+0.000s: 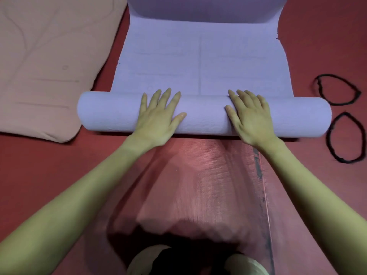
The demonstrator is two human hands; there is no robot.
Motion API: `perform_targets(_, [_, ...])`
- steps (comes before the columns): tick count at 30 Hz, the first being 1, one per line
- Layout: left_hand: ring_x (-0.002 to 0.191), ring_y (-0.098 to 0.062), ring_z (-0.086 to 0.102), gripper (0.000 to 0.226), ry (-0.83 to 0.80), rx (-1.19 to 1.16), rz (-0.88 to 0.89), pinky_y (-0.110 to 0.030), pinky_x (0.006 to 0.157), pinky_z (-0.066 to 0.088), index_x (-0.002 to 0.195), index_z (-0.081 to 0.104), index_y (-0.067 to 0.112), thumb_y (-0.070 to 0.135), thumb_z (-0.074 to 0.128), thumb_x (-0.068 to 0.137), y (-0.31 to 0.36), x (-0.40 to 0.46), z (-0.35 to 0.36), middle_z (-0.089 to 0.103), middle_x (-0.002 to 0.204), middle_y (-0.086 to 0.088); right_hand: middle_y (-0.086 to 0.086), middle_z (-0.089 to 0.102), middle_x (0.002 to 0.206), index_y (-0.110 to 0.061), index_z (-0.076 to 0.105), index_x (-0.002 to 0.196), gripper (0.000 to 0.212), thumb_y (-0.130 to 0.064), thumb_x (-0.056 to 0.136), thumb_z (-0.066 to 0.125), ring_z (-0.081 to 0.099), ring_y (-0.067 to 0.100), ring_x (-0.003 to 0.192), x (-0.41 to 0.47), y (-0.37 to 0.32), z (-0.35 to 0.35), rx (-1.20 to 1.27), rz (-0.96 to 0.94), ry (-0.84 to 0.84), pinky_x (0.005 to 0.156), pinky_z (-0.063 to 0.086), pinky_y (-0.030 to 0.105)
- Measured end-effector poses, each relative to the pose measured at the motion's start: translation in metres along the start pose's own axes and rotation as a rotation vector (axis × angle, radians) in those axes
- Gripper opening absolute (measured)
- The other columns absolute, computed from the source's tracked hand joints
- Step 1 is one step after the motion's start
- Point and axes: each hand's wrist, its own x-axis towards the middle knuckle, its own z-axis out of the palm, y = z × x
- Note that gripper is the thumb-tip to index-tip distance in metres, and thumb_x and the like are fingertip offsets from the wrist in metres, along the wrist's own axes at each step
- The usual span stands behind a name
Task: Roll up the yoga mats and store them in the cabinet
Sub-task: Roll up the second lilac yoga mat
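Our grip is flat, both sides: left hand (158, 116) and right hand (251, 118) lie palm-down w/ fingers straight and spread, pressing on top of the rolled part of the lilac yoga mat (200, 62), nothing pinched. Hands sit apart, either side of the roll's middle.

Biggest thing: the red floor (39, 175), carrying everything. On it the lilac mat is half rolled; the roll (111, 114) lies crosswise just ahead of us, the flat rest stretching away, its far end curled up. A beige mat (49, 56) lies flat to the left, near the roll's left end. Two black loop straps (345, 135) lie on the floor just right of the roll.
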Motion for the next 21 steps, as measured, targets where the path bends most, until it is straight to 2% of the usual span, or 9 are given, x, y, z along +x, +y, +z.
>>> perform_targets(5, [0.149,-0.021,0.003,0.061,0.104,-0.021,0.017,-0.046,0.118,-0.003,0.153,0.013,0.031,0.054,0.012,0.097,-0.008,0.004,0.007,0.009,0.162,-0.002,0.012,0.054,0.138,-0.013,0.051,0.139,0.070,-0.051,0.095,0.012,0.045,0.031,0.130,0.028,0.002,0.003,-0.034,0.034,-0.026,0.108,0.027,0.046])
perform_targets(8, [0.149,-0.021,0.002,0.053,0.088,-0.034,0.004,-0.045,0.118,-0.004,0.153,0.015,0.031,0.046,0.022,0.103,-0.010,0.025,0.004,0.008,0.162,-0.002,0.017,0.041,0.149,-0.011,0.042,0.145,0.070,-0.050,0.095,0.012,0.035,0.035,0.139,0.023,0.001,0.002,0.005,0.056,-0.040,0.114,0.018,0.049])
perform_targets(11, [0.149,-0.018,0.003,0.052,0.048,-0.049,-0.013,-0.044,0.118,-0.002,0.153,0.015,0.032,0.046,0.022,0.103,-0.012,0.045,-0.004,0.009,0.162,-0.001,0.018,0.030,0.155,-0.012,0.031,0.151,0.067,-0.049,0.096,0.020,0.025,0.035,0.144,0.005,0.003,0.005,0.000,0.014,0.003,0.117,0.011,0.049])
perform_targets(15, [0.149,-0.018,0.002,0.057,-0.006,-0.064,0.022,-0.048,0.118,-0.002,0.153,0.012,0.031,0.051,0.021,0.101,-0.017,0.053,-0.013,0.008,0.162,-0.002,0.016,0.021,0.159,-0.015,0.022,0.154,0.082,-0.064,0.088,0.027,0.014,0.032,0.148,0.008,0.012,-0.001,0.043,-0.016,-0.073,0.118,0.006,0.048])
perform_targets(18, [0.149,-0.019,0.000,0.076,-0.023,-0.029,0.117,-0.054,0.117,-0.003,0.154,0.008,0.031,0.065,0.035,0.092,-0.020,0.053,-0.017,0.005,0.162,-0.006,0.017,0.021,0.158,-0.014,0.020,0.154,0.111,-0.082,0.068,0.037,0.012,0.032,0.148,0.027,0.016,-0.007,0.038,-0.016,-0.163,0.117,0.006,0.050])
perform_targets(20, [0.149,-0.022,0.000,0.101,-0.062,0.012,0.136,-0.055,0.117,-0.002,0.154,0.005,0.031,0.072,0.056,0.077,-0.023,0.057,-0.019,0.005,0.162,-0.009,0.017,0.020,0.158,-0.014,0.017,0.154,0.127,-0.083,0.057,0.059,0.011,0.032,0.148,0.042,0.018,-0.009,0.006,-0.013,-0.235,0.117,0.005,0.050])
perform_targets(21, [0.149,-0.024,0.001,0.114,-0.077,0.030,0.131,-0.054,0.118,-0.001,0.154,0.004,0.031,0.072,0.066,0.067,-0.025,0.060,-0.019,0.006,0.161,-0.012,0.017,0.020,0.158,-0.013,0.017,0.154,0.132,-0.077,0.053,0.072,0.012,0.033,0.148,0.048,0.019,-0.010,-0.014,-0.015,-0.263,0.117,0.005,0.050])
